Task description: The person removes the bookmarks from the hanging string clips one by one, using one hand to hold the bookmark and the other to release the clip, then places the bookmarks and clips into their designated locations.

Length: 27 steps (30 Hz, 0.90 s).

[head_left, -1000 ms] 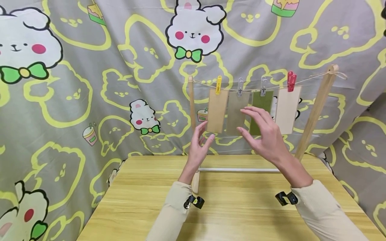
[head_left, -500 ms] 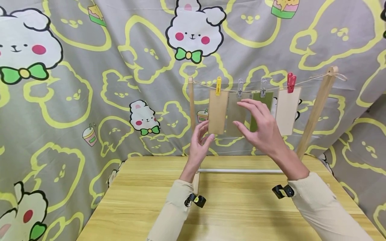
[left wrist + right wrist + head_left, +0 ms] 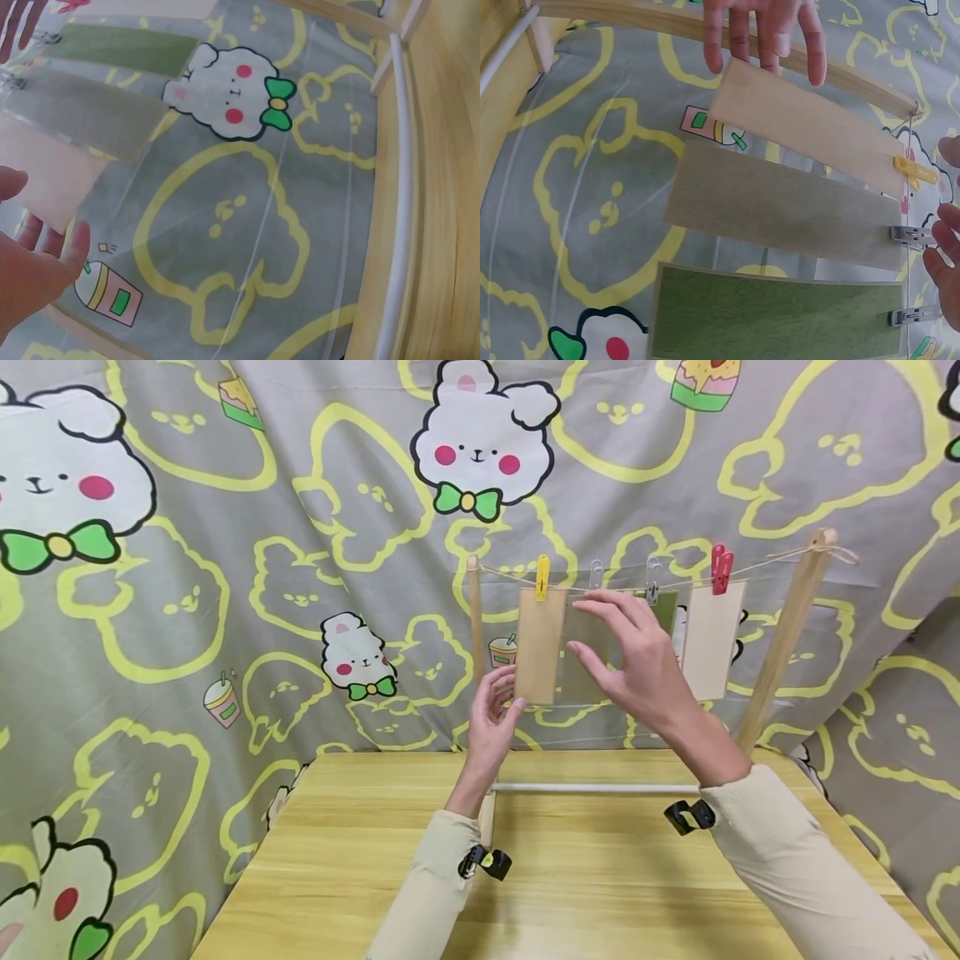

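A tan card (image 3: 536,647) hangs from a string under a yellow clothespin (image 3: 542,578). My left hand (image 3: 491,731) is at its lower left corner, thumb and fingers spread to either side; a firm grip does not show. My right hand (image 3: 645,664) hovers with curved, parted fingers before the grey card (image 3: 585,664) and the green card (image 3: 665,608), covering part of both. Nothing lies between its thumb and fingers. Clear clothespins (image 3: 911,235) hold those two cards. Farther right, a red clothespin (image 3: 722,568) holds a cream card (image 3: 712,643).
The string (image 3: 780,558) runs between two wooden posts (image 3: 787,639), with a white rod (image 3: 585,788) low between them. The stand is on a wood-grain table (image 3: 375,860). A patterned curtain (image 3: 262,585) hangs behind.
My right hand has moved left and slightly up, from before the green card toward the grey and tan cards. My left hand has come closer to the tan card's lower corner.
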### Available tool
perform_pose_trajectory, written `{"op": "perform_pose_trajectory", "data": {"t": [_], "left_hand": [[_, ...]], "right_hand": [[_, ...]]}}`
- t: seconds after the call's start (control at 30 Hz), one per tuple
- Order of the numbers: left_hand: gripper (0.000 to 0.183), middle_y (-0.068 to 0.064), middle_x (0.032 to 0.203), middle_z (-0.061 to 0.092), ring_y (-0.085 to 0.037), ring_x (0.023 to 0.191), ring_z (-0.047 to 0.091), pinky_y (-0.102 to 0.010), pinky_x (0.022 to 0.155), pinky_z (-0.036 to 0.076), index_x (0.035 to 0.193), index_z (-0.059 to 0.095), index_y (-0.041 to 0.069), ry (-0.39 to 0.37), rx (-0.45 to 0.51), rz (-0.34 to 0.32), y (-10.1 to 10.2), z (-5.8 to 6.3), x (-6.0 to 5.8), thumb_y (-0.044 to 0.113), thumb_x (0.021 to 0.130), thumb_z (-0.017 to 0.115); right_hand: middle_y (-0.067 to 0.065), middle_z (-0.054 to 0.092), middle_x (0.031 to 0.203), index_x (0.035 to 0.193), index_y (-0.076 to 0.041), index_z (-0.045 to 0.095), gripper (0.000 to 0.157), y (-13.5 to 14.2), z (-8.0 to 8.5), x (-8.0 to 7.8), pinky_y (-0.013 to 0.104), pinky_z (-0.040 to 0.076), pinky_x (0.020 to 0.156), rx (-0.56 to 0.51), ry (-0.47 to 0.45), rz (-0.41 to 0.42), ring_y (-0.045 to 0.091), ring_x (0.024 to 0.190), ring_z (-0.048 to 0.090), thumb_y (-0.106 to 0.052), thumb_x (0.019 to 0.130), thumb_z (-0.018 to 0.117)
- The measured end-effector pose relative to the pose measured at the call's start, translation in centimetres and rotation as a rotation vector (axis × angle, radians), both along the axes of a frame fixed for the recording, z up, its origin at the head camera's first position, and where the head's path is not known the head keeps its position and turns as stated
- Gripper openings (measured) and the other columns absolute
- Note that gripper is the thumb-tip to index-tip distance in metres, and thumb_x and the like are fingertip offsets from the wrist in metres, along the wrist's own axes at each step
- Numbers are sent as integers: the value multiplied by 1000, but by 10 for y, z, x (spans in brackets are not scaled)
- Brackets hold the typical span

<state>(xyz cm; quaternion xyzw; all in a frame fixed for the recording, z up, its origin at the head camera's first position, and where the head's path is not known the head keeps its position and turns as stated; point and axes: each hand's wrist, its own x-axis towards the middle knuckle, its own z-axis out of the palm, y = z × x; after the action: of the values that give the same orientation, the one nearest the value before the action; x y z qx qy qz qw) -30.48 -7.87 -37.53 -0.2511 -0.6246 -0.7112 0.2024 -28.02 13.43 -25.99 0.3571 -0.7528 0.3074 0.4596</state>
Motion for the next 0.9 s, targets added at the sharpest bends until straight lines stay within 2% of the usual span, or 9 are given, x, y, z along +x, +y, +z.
{"op": "perform_pose_trajectory", "data": {"t": [0.23, 0.4, 0.6, 0.73, 0.9], "left_hand": [[45, -18, 135, 61, -37, 121, 60, -29, 90, 54, 137, 56, 3, -5, -5, 2, -1, 0, 1, -13, 94, 59], [40, -19, 129, 65, -36, 113, 63, -27, 87, 54, 132, 61, 1, -15, 19, 21, -3, 0, 1, -13, 95, 58], [34, -21, 124, 67, -38, 103, 65, -26, 82, 54, 127, 64, -1, -28, 12, 47, -3, 1, 2, -10, 95, 63], [32, -24, 123, 67, -34, 97, 66, -24, 79, 55, 126, 64, -4, -50, -1, 57, -3, 2, 4, -8, 94, 66], [31, -30, 117, 67, -37, 93, 66, -22, 73, 54, 123, 63, -10, -35, 7, 76, -2, 14, 14, -15, 92, 63]], "right_hand": [[17, 62, 133, 127, 0, 67, 43, -7, 19, -6, 50, 47, 103, 15, 41, -4, 36, 122, 55, -2, 86, 81], [18, 62, 133, 130, 2, 66, 43, -9, 31, -9, 49, 47, 102, 47, 41, -16, 35, 122, 55, -3, 90, 78], [17, 61, 133, 131, 0, 65, 41, -11, 41, -14, 48, 47, 103, 78, 6, -39, 33, 123, 55, -5, 92, 76], [17, 61, 134, 133, -1, 63, 37, -13, 48, -17, 47, 45, 108, 114, -38, -70, 33, 126, 53, -4, 97, 67], [18, 60, 135, 136, -1, 61, 35, -15, 54, -21, 49, 45, 108, 151, -74, -105, 35, 126, 53, -5, 101, 60]]}}
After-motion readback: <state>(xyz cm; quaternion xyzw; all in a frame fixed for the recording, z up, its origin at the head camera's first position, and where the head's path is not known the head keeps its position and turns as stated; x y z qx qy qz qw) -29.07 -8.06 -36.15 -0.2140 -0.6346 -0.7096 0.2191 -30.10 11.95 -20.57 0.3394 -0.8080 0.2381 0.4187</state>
